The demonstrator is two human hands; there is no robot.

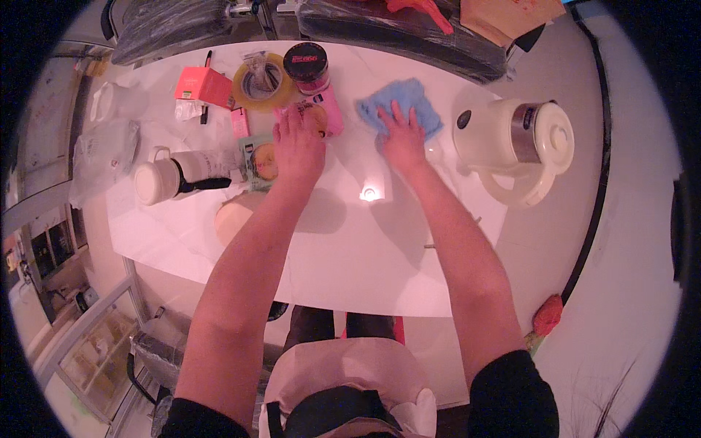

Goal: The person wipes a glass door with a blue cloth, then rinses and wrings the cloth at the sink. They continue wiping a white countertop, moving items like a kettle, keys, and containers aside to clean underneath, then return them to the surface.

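My right hand (404,139) lies palm down on a blue cloth (421,98), fingers spread across its top. The cloth is spread on the white marble-patterned table (350,263). My left hand (300,150) reaches over a pink packet (330,109) with its fingers on it; whether they grip it is hidden under the hand. Close to the left wrist lies a green packet (254,164) with a round picture. Behind the pink packet stands a jar with a black lid (305,61). A roll of clear tape (241,82) lies beside the jar, with a small clear bag on it.
A cream electric kettle (487,134) stands at right. To the left are a white bottle (159,178) with a black strap, a red box (201,85), a white cup (107,101) and a clear plastic bag (104,156). A round peach-coloured object (233,219) sits partly behind my left forearm. Plastic-wrapped chairs (394,35) border the far edge.
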